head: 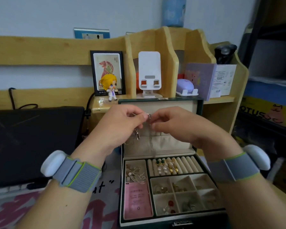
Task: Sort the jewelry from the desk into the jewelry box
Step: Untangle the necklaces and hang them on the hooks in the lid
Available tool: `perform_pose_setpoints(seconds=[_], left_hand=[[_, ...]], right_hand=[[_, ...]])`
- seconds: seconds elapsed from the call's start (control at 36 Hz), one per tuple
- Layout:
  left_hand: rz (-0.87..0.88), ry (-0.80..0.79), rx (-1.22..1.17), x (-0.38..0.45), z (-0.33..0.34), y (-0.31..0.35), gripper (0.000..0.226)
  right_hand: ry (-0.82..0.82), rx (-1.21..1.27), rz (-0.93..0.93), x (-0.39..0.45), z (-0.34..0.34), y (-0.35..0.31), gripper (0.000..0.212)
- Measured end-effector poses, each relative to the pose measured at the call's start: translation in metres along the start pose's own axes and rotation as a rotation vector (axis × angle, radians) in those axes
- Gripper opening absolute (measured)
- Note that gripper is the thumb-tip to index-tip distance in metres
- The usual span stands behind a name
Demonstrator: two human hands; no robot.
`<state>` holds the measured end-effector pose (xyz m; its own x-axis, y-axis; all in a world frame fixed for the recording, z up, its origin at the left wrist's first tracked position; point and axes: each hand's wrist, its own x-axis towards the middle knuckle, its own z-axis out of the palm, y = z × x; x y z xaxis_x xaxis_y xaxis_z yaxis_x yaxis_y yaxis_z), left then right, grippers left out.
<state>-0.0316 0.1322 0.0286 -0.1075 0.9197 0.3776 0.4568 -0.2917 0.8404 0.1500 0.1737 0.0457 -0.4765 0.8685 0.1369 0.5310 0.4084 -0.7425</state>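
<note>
A wooden desk [221,100] with a shelf unit fills the upper half of the frame. A closed black laptop [31,139] lies at the left.

At lower centre and right stands an open dark green jewelry box [200,104]. Its cream-lined lid [177,108] stands upright behind the tray. The tray holds ring rolls [173,165] with gold, green and pearl pieces tucked in. A left compartment holds silver pieces and a pink card [136,201]. Six small cells at lower right hold earrings and rings.

Two forearms reach in from the bottom edge, each wearing a grey wristband with a white pod. The left hand [122,119] and right hand [170,121] meet at the centre of the frame, in front of the lid. The fingertips of both hands pinch a thin silver chain [150,129] near its top, almost touching each other. A small ring or clasp shows between them. The chain hangs down toward the lid's pocket [163,142]. A small silver charm [137,135] dangles under the left hand. Whether it belongs to the same chain cannot be told.

The step in hand looks like hanging a necklace inside the lid, or working its clasp. The next move likely calls for hooking the top on a lid hook, though no hook is clearly visible. Then the loose end should be fed into the pocket without tangling.
</note>
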Motion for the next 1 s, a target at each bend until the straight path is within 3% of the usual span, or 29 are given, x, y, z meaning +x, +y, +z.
perform_pose_setpoints(seconds=[0.14,0.25,0.39,0.53,0.72,1.0], left_hand=[[0.006,0.023,0.029,0.002,0.006,-0.005,0.010],[0.009,0.086,0.083,0.005,0.007,-0.010,0.014],[-0.027,0.141,0.106,0.007,0.011,-0.014,0.014],[0.068,0.323,0.439,0.006,0.021,-0.020,0.015],[0.247,0.466,0.690,0.001,0.028,-0.022,0.017],[0.253,0.496,0.672,0.005,0.029,-0.026,0.017]], right_hand=[[-0.058,0.283,-0.092,0.006,0.013,0.005,0.031],[0.000,0.422,-0.101,0.012,0.021,0.012,0.019],[0.238,0.238,-0.065,0.018,0.023,0.017,0.008],[0.418,0.007,-0.076,0.022,0.028,0.020,0.013],[0.532,-0.067,-0.115,0.028,0.033,0.025,0.012],[0.644,-0.103,-0.130,0.031,0.042,0.017,0.019]])
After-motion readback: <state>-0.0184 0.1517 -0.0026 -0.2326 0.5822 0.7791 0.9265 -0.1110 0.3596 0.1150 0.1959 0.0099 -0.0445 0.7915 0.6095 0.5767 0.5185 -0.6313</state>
